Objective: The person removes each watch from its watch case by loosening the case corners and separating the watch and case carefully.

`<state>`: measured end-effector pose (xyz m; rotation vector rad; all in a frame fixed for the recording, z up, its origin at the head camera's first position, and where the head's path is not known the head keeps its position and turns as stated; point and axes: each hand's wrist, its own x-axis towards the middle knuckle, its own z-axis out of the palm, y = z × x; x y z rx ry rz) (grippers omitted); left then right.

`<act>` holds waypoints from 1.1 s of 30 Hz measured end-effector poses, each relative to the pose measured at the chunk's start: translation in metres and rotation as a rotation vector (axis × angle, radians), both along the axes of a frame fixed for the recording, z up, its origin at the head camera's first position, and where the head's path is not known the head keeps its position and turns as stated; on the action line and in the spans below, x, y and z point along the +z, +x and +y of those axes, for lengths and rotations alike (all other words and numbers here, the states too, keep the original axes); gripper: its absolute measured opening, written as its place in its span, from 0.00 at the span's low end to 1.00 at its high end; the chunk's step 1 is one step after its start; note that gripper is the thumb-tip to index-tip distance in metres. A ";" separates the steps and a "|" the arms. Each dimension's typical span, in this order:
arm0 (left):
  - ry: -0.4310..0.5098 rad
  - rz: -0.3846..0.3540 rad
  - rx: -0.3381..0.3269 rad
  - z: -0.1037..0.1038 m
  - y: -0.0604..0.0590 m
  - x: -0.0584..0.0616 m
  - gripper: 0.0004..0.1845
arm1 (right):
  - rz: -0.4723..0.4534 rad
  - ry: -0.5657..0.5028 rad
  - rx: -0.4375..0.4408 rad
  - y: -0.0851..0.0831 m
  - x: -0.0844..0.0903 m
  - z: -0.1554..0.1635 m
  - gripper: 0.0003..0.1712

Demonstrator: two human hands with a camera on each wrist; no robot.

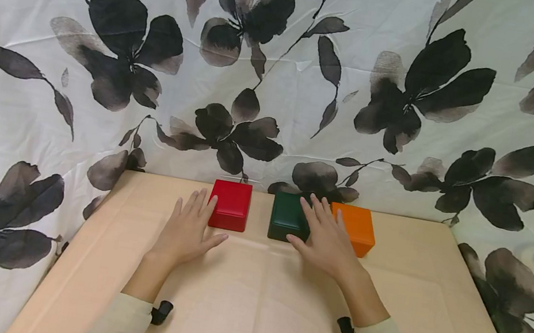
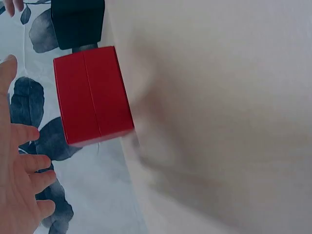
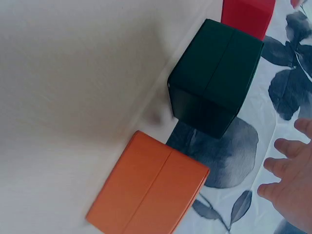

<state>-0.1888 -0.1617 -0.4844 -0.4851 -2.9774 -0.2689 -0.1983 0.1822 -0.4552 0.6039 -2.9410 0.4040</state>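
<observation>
Three small lidded boxes stand in a row at the table's far edge: a red box, a dark green box and an orange box. My left hand is spread just left of the red box, palm down. In the left wrist view a gap shows between its fingers and the red box. My right hand hovers with spread fingers between the green and orange boxes, partly covering both in the head view. From the right wrist, the green box and orange box appear apart from the fingers.
The pale wooden table reaches toward me below the boxes. Behind it hangs a white cloth with dark floral print. A black strap piece sits at the left wrist, another black piece at the right.
</observation>
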 end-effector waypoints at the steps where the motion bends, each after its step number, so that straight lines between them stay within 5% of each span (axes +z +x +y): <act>1: -0.001 -0.005 0.001 -0.002 -0.001 0.000 0.52 | 0.002 0.004 0.012 -0.002 0.001 -0.001 0.53; 16: 0.130 -0.059 -0.010 -0.015 -0.016 -0.005 0.53 | -0.020 0.004 0.145 -0.035 0.014 -0.030 0.51; 33: 0.398 -0.269 0.011 -0.025 -0.042 -0.020 0.58 | -0.090 0.064 0.281 -0.080 0.010 -0.080 0.55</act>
